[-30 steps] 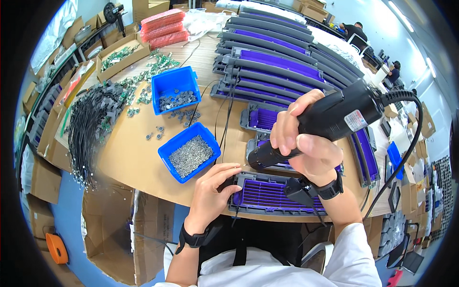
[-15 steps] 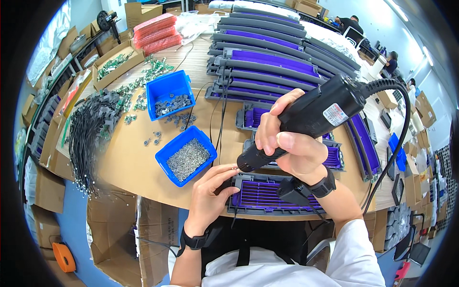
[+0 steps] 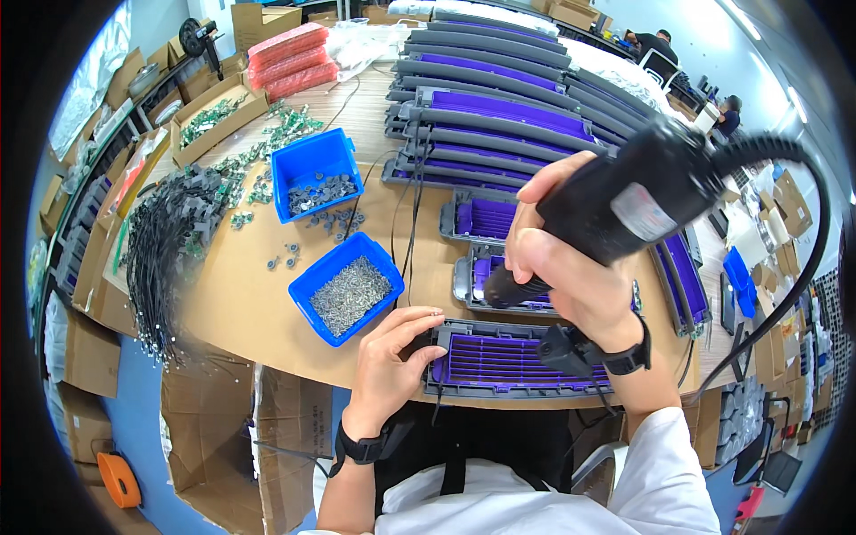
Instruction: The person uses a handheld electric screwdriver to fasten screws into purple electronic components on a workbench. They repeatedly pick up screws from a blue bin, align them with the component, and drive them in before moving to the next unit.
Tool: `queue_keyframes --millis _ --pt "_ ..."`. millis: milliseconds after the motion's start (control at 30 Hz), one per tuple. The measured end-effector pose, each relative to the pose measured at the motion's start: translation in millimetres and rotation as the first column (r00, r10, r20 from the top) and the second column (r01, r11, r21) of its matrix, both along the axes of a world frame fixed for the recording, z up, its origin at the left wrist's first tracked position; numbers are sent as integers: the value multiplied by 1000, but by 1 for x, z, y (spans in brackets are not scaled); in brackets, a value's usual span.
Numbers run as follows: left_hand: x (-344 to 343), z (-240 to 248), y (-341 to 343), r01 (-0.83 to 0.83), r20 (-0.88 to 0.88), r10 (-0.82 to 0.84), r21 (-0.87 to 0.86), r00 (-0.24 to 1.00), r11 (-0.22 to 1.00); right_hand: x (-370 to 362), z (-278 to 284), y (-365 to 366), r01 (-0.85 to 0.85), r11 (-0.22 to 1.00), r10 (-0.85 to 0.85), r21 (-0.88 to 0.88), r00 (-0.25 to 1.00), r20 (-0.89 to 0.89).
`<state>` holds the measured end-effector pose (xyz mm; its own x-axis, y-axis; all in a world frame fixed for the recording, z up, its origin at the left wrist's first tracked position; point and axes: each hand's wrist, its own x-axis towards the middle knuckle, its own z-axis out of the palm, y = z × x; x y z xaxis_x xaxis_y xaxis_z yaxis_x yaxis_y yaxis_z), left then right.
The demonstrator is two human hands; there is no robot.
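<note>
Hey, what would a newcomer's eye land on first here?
Probably the bulky black corded tool gripped in the right hand, looming right of centre. Next come the rows of long grey-and-purple panels at upper middle. Left of centre, two bright blue containers stand out, the nearer one holding a heap of small silvery pieces.

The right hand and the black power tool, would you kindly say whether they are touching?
Touching: the head view shows the right hand wrapped around the casing of the black power tool.
</note>
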<state>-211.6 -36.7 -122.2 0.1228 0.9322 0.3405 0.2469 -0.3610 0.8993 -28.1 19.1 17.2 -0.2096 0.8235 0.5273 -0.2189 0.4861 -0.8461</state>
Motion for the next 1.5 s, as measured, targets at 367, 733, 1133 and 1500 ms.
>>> queue_keyframes --millis 367,733,1133,1500 --pt "0 0 0 21 25 -20 -52 999 998 35 -11 5 -159 963 201 -217 962 183" --pt "0 -2 1 -13 20 14 -33 1000 999 25 -8 -3 9 995 79 -98 528 846" --pt "-2 1 -3 -38 -120 41 28 992 999 13 -57 -2 50 998 -37 25 270 962" --pt "5 1 -6 23 -8 -22 58 1000 998 40 -32 -16 101 994 -56 43 134 989"
